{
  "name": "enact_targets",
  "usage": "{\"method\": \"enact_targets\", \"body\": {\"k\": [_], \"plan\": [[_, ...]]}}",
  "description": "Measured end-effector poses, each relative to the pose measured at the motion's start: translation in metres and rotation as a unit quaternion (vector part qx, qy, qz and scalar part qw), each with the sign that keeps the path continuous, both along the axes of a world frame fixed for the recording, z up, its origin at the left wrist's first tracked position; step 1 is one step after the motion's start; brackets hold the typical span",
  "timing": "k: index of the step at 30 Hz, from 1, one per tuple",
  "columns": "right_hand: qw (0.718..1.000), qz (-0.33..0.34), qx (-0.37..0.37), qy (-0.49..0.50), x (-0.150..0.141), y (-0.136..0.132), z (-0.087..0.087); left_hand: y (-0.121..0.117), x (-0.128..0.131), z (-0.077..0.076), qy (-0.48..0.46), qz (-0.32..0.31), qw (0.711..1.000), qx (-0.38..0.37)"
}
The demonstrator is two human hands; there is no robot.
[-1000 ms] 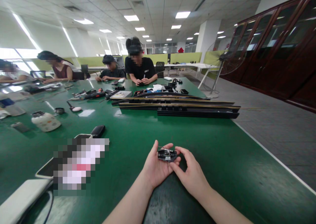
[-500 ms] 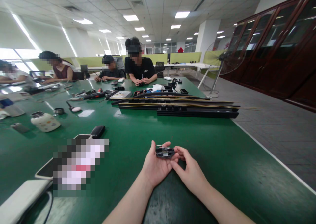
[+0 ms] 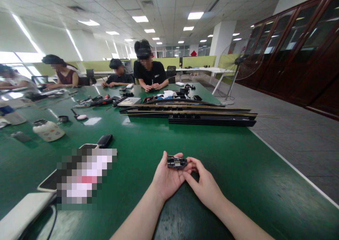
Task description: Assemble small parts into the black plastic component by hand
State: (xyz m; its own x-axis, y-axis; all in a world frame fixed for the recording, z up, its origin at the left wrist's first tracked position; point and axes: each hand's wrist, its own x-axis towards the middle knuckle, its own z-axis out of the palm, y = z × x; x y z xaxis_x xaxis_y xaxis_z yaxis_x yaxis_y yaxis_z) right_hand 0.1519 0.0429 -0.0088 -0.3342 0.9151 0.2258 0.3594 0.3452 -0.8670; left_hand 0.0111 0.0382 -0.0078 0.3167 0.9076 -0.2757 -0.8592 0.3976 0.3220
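Note:
A small black part with silvery metal pieces lies across the fingers of my left hand, palm up, thumb raised at its left end. A thin rod-like piece runs along its upper edge. My right hand comes in from the right, its fingers curled and closed at the part's right end. Where the fingertips of both hands meet, the exact contact is hidden. Both hands are above the green table, close to me.
Long black bars with thin brass-coloured rods lie across the table ahead. To the left are a phone, a white box-like device, a black object and a jar. Across the table sits a person; others sit further left.
The black part has tilted slightly in my fingers, so light falls differently on its metal pieces. Both hands stay in almost the same place.

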Motion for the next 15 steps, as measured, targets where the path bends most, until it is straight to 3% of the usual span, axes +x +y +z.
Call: {"method": "enact_targets", "body": {"k": [15], "plan": [[1.0, 0.006, -0.025, -0.013, 0.0003, 0.0002, -0.0002, -0.0003, 0.0, 0.0011, -0.008, 0.002, 1.0, -0.007]]}}
